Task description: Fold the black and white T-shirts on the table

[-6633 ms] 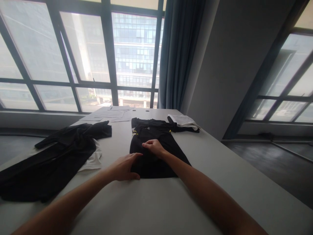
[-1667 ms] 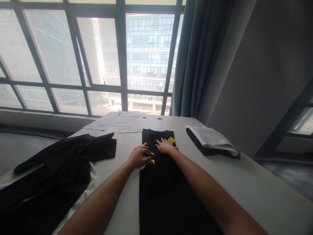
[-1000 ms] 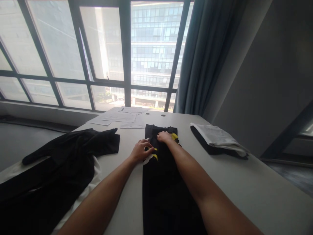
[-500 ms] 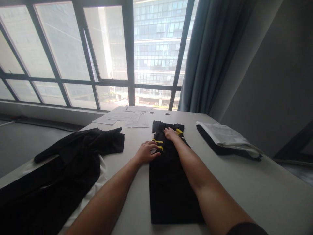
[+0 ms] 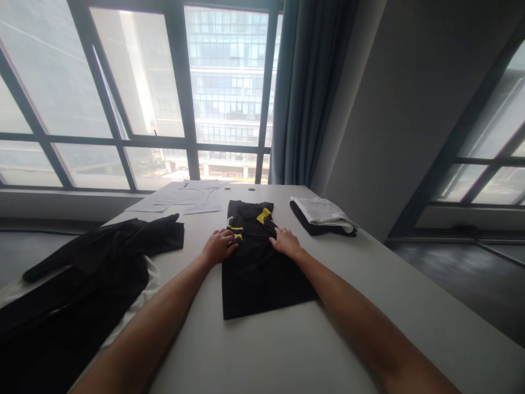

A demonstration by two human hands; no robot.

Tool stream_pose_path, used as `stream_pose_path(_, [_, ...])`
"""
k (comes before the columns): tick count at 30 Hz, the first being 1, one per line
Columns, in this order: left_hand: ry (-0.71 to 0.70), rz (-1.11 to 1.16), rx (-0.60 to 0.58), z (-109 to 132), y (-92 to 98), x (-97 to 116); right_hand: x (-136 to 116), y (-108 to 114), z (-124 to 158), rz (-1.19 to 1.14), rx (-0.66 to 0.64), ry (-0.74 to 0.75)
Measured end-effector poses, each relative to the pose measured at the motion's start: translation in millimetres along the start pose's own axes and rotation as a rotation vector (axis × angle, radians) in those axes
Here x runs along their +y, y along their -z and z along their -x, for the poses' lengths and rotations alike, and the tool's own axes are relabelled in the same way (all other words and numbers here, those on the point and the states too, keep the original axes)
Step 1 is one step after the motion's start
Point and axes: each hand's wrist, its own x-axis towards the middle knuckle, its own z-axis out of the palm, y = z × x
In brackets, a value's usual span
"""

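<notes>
A black T-shirt [image 5: 262, 279] with yellow and white trim lies on the white table, its sides folded inward. My left hand [image 5: 220, 244] rests on its left edge, by the yellow stripes of a folded sleeve, fingers apart and thumb spread over the cloth. At the opposite edge, my right hand [image 5: 285, 241] has its fingers closed on the black fabric, which wrinkles beside them. A yellow patch of trim [image 5: 264, 215] shows above the right hand. The shirt's lower hem slants, its right corner partly behind my right forearm.
Another black garment [image 5: 102, 273] with white cloth beneath it spreads over the table's left side. Paper sheets [image 5: 180, 196] lie at the far left, near the windows. A folded white and black garment [image 5: 324, 210] sits at the right edge of the table [image 5: 262, 355].
My right hand has come from the shirt's upper part down to its right edge. The lower hem has shifted away from me and now slants. The view has turned to the right.
</notes>
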Motion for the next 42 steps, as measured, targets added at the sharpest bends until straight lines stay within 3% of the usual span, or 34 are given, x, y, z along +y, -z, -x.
stream_pose_path(9, [-0.161, 0.104, -0.151, 56, 22.1, 93, 33, 20, 67, -0.089, -0.118, -0.030])
stream_pose_path(12, [-0.193, 0.103, -0.216, 77, 29.8, 111, 40, 23, 87, -0.096, -0.107, -0.026])
stream_pose_path(16, [-0.199, 0.086, -0.248, 98, 35.6, 119, 47, 34, 111, -0.155, 0.022, -0.015])
stream_pose_path(19, [-0.183, 0.034, -0.198, 108, 39.3, 125, 50, 42, 127, -0.173, 0.117, -0.004])
stream_pose_path(25, [-0.154, 0.050, -0.052, 122, 50.8, 136, 44, 44, 155, -0.016, 0.082, -0.012])
stream_pose_path(31, [-0.185, 0.087, -0.077, 128, 53.0, 130, 29, 48, 169, 0.080, 0.255, 0.088])
stream_pose_path(35, [-0.229, 0.054, -0.124, 129, 50.6, 130, 27, 44, 164, -0.098, 0.319, 0.048])
stream_pose_path(40, [-0.222, 0.036, -0.138, 129, 43.8, 130, 38, 31, 145, -0.585, 0.134, -0.117])
stream_pose_path(42, [-0.226, 0.040, -0.131, 129, 41.4, 129, 43, 29, 142, -0.674, 0.089, -0.165])
